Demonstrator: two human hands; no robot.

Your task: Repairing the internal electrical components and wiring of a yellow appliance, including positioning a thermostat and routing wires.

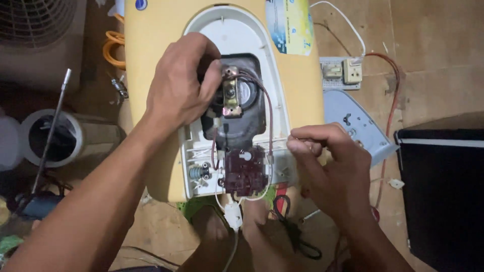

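A pale yellow electric water heater (151, 75) is seen lying on a brown floor (433, 45), its oval white service opening (227, 30) uncovered and turned up toward the camera. Inside the opening a dark recess is shown, in which a brass-coloured bracket with a round thermostat part (231, 93) is seated; below it a dark maroon terminal block (244, 171) is fixed to the white base, and thin reddish-brown wires (269, 108) are looped from the bracket down to that block. A white connector with a white cord (233, 214) is hung from the lower edge. The left hand (181, 85) is laid over the upper left of the recess, its fingers curled around the edge just beside the bracket; whether anything is held in it cannot be told. The right hand (327, 156) is closed narrowly at the right rim of the opening, with a thin white wire (280, 139) pinched between its fingertips. A grey cover plate (353, 121) is lying just right of the heater, near a white wall socket (353, 70).
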